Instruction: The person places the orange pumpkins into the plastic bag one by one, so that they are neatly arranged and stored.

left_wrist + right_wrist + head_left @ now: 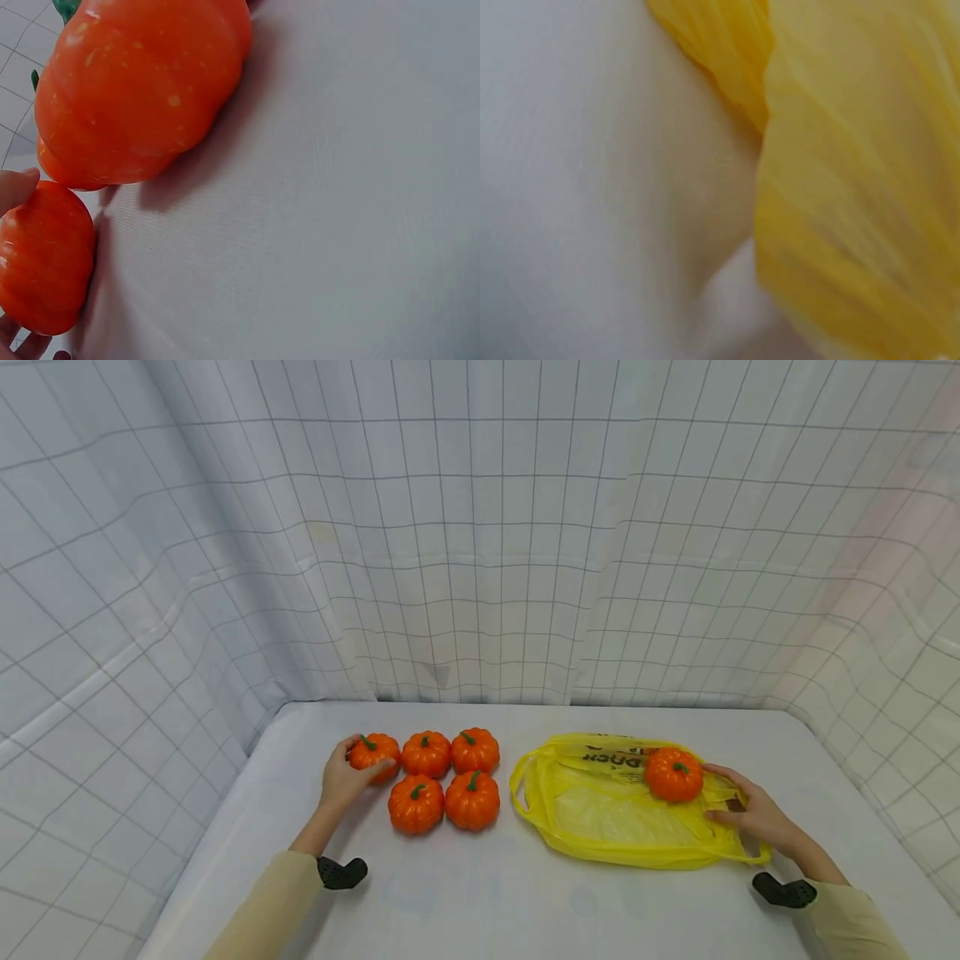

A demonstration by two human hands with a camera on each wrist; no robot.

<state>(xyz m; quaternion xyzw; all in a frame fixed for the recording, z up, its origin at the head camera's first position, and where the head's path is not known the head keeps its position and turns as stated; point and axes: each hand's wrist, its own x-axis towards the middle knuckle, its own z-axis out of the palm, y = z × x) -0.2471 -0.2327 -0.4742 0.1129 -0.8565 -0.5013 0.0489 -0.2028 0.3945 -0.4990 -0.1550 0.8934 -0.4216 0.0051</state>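
At the left end of a group of glossy orange pumpkins, my left hand grips the back-row pumpkin, thumb on its near side and fingers round its far side. In the left wrist view, that same pumpkin sits between thumb and fingertips. My right hand is at the right end of a flat yellow plastic bag, thumb and fingers spread. Its index fingertip is close to a single pumpkin on the bag; contact is unclear. Only yellow plastic and white cloth show in the right wrist view.
Beside the gripped pumpkin are two more in the back row and two in front. The bag's loop handle points left. White cloth covers the table; gridded white curtains stand behind and at both sides.
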